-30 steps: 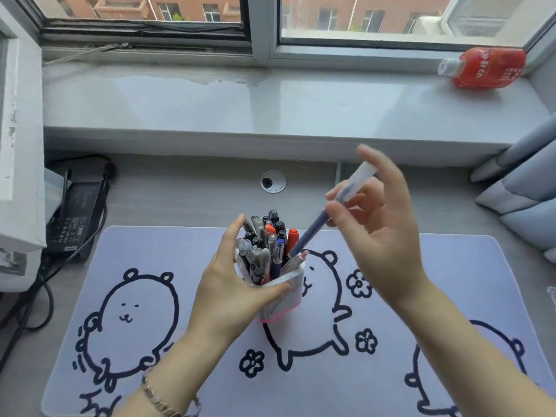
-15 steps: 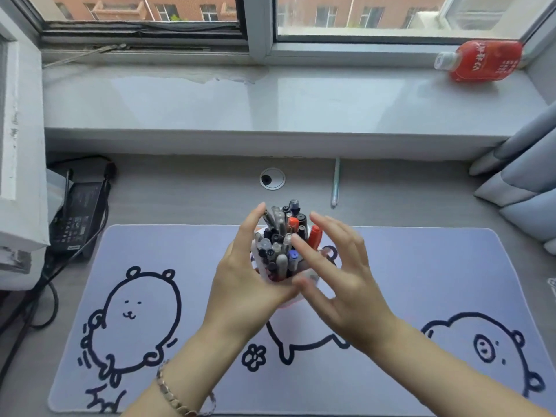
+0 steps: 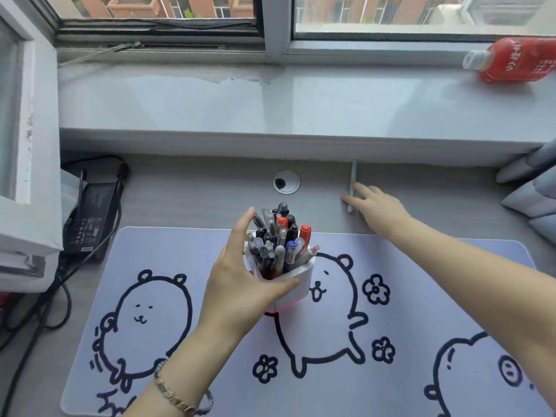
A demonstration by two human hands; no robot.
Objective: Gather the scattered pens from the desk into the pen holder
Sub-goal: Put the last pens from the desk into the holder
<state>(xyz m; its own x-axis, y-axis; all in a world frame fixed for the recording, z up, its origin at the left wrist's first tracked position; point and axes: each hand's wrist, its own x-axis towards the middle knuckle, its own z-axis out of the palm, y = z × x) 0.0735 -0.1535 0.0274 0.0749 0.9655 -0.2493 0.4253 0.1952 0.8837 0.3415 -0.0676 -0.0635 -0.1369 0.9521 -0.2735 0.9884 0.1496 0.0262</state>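
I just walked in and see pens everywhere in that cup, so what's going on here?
A person is tidying pens into a pen holder on the desk mat. The left hand grips the holder, already packed with pens. The right hand reaches across the bare desk to a pale green pen lying near the windowsill; its fingers touch the pen but have not lifted it.
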